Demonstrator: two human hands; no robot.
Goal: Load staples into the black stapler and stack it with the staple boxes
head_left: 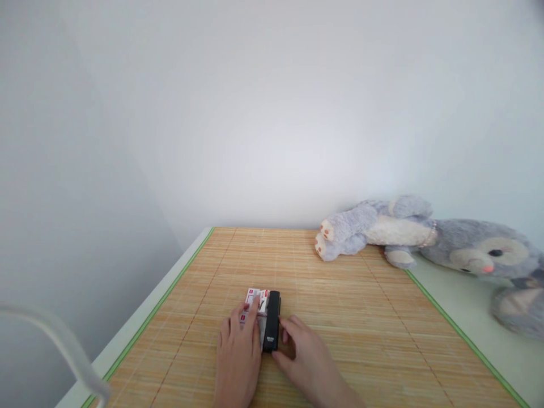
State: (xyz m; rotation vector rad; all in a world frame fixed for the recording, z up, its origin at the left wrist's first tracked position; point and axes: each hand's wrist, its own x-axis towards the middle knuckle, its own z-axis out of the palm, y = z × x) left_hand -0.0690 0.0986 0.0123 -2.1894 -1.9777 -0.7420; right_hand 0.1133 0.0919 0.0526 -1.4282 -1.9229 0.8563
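A black stapler (pixel 272 323) lies lengthwise on the bamboo mat, close against the right side of some small white boxes with pink and red print (pixel 253 295). My left hand (pixel 239 354) rests over the boxes with its fingers stretched out, the index finger reaching furthest forward, and it hides part of them. On the stapler's right side is my right hand (pixel 308 357). Its thumb touches the near end and its index finger the right edge, the other fingers curled beneath.
The bamboo mat (pixel 348 317) with green edging covers the white table. A grey and white plush toy (pixel 395 232) lies on its side at the back right, against the wall. At the lower left a pale curved tube (pixel 63 340) crosses the view.
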